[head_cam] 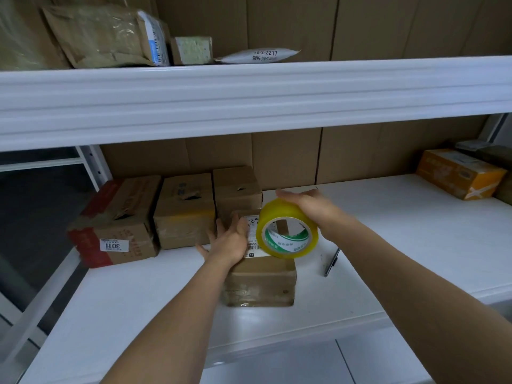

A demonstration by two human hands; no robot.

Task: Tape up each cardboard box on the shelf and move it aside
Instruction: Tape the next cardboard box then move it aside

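A small cardboard box [260,281] with a white label sits on the white shelf [388,245] in front of me, glossy tape across its front face. My left hand [230,239] lies flat on its top left with the fingers spread. My right hand [307,209] grips a yellow tape roll [286,231] from above, holding it over the box's top right part. Three more cardboard boxes stand in a row at the back left: one with red edges [116,223], a middle one [184,212], and a third [237,189] right behind the small box.
A dark pen-like tool [332,261] lies on the shelf right of the small box. An orange box [460,173] stands at the far right. The upper shelf beam [249,98] hangs overhead, with padded parcels [110,34] on it. Cardboard sheets line the back.
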